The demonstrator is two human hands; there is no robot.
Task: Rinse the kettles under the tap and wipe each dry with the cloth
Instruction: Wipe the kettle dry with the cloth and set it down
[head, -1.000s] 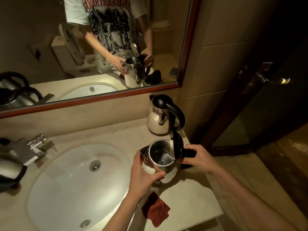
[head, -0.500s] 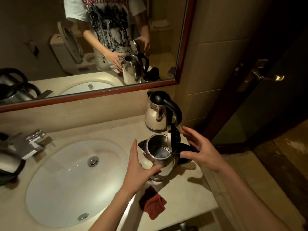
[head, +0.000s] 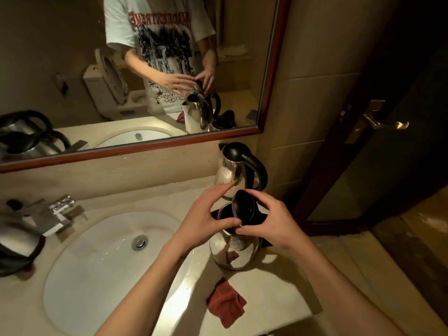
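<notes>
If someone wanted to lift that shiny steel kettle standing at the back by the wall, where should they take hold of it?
By its black loop handle, coming from the right. The closed steel kettle by the wall stands upright with the handle arching from the lid down its right side, open enough for fingers to curl through. Its polished, rounded body would probably slip, and the open-lidded kettle in front blocks a straight approach.

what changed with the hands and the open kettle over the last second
The right hand let go of the near kettle's handle and came up over its raised lid. The left hand left the kettle's body and rose to the rim, fingers straight. The kettle now stands on the counter. The far kettle, red cloth and sink stayed put.
</notes>
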